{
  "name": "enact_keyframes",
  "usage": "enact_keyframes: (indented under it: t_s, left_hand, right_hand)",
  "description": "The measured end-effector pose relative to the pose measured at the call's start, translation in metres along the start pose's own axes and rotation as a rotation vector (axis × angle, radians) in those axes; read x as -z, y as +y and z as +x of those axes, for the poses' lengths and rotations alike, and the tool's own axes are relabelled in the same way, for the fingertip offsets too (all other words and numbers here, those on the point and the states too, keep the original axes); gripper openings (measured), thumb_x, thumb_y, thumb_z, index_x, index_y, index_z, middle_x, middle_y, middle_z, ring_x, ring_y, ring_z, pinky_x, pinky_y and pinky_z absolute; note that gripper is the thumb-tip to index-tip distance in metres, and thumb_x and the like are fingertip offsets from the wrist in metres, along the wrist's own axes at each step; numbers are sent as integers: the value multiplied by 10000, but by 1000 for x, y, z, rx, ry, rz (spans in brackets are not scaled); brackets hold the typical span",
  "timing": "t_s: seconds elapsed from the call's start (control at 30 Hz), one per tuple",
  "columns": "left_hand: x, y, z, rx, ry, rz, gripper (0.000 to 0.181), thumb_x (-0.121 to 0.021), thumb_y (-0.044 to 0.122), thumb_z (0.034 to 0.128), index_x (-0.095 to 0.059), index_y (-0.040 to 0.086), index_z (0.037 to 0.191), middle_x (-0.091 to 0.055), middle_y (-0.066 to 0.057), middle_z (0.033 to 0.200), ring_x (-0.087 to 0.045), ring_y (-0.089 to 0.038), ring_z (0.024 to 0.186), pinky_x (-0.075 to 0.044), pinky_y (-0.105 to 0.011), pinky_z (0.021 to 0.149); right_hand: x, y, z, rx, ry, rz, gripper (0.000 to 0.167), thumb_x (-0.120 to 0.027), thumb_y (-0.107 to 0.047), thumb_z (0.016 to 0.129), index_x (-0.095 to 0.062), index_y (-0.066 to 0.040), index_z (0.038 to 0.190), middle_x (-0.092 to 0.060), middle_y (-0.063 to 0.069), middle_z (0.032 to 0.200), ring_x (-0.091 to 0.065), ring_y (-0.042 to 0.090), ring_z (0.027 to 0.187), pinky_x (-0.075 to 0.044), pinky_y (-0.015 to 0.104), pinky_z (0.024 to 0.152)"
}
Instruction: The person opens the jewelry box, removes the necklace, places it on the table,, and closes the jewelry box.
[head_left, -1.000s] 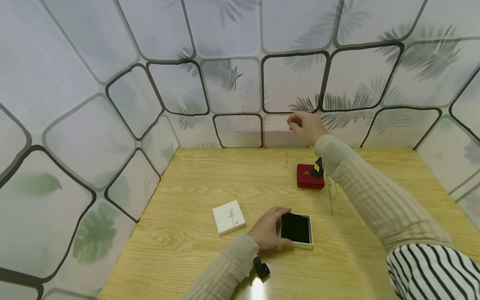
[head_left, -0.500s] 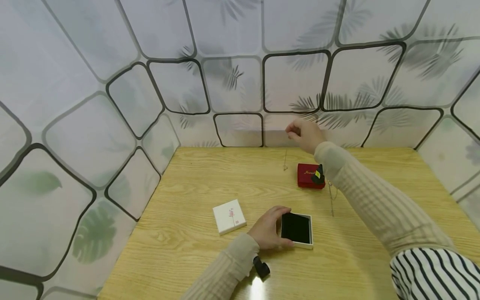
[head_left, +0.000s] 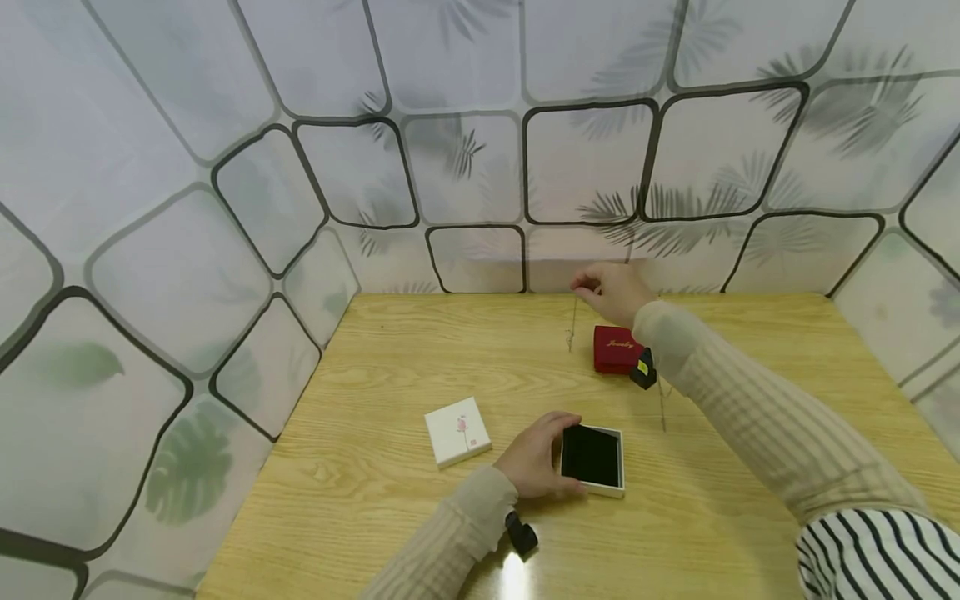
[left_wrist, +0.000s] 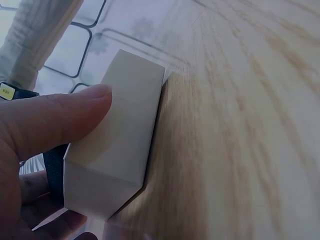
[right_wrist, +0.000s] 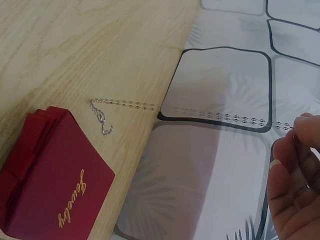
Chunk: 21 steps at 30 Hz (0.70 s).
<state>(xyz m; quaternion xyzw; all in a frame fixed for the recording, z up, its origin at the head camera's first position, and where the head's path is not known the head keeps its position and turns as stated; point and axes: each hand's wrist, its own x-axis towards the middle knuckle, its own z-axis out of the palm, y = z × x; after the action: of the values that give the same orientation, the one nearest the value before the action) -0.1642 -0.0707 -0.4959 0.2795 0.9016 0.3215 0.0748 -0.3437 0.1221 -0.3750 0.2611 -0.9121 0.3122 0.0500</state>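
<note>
A thin silver chain necklace (right_wrist: 235, 119) hangs doubled from my right hand (head_left: 613, 292), pinched between thumb and finger. Its clasp end (right_wrist: 102, 120) reaches the table in the right wrist view. Left of the red jewelry box (head_left: 615, 350), the necklace dangles from that hand. My left hand (head_left: 537, 458) grips the open white box (head_left: 615, 493) by two opposite sides, its thumb (left_wrist: 75, 112) against the side wall. A black pad (head_left: 591, 455) fills this box.
A white lid (head_left: 458, 432) with a pink flower print lies left of my left hand. Another chain (head_left: 663, 408) lies on the wooden table (head_left: 360, 400), partly behind my right sleeve. A patterned wall covering (head_left: 472, 167) stands behind the table.
My right hand has come down from higher up, and the necklace has dropped with it toward the table. The left hand keeps its hold on the white box.
</note>
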Motion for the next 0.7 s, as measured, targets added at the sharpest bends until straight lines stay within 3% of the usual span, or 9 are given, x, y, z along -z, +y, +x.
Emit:
enact_keyframes:
  t_s: [0.7]
  left_hand:
    - [0,0,-5,-10,-10,56,959,-847,468,677,-401,129,1455,-411,21,1452,-419,-127,1304,-360,-283,1070]
  right_hand:
    - [-31,0,-35,187,-56,31,76,-666,-104,914,-712,-115,973,-690,3,914,-639,149,822,-543,367,738]
